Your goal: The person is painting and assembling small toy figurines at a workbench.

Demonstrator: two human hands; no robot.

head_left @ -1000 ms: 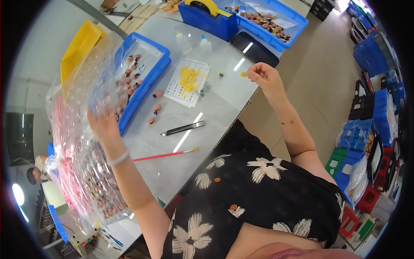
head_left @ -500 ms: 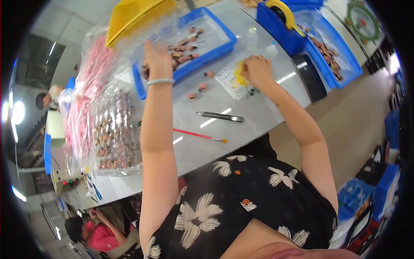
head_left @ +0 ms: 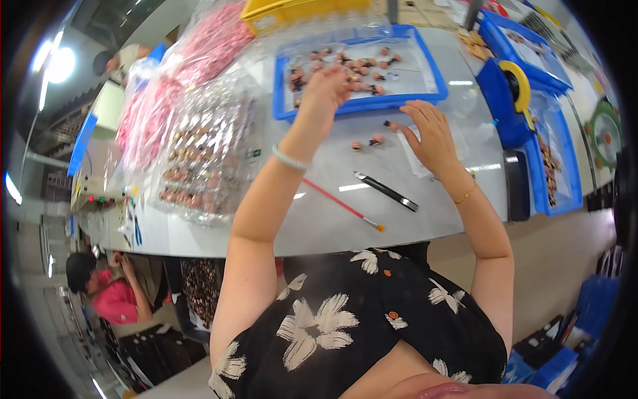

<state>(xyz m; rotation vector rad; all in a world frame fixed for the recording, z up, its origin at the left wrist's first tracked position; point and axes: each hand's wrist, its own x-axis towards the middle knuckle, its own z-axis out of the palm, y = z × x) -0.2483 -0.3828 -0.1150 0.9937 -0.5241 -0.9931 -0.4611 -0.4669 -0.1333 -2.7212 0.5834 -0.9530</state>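
Observation:
Small pinkish-brown pieces with black ends [head_left: 362,64] lie scattered in a shallow blue tray [head_left: 399,100]. My left hand [head_left: 324,93] is over the tray's left part, its loosely bent fingers among the pieces. Whether a fingertip touches one, I cannot make out. Just outside the tray's near edge, my right hand [head_left: 430,136] is open, fingers stretched and thumb apart. It hovers over a white paper sheet [head_left: 417,159], covering much of it. Beside its thumb lies a loose piece [head_left: 391,125]. Two more loose pieces [head_left: 376,139] rest on the table to the left.
A black-handled craft knife [head_left: 387,191] and a red brush [head_left: 339,201] lie near me. Clear bagged trays of pieces [head_left: 206,153] and pink bags [head_left: 212,43] fill the left. A tape dispenser [head_left: 502,100], a black phone [head_left: 516,186] and another blue tray [head_left: 565,173] stand right.
The view has turned, shifting the table contents. My right hand has left the yellow patch on the paper and its fingers have straightened near a loose piece. My left hand stays over the tray.

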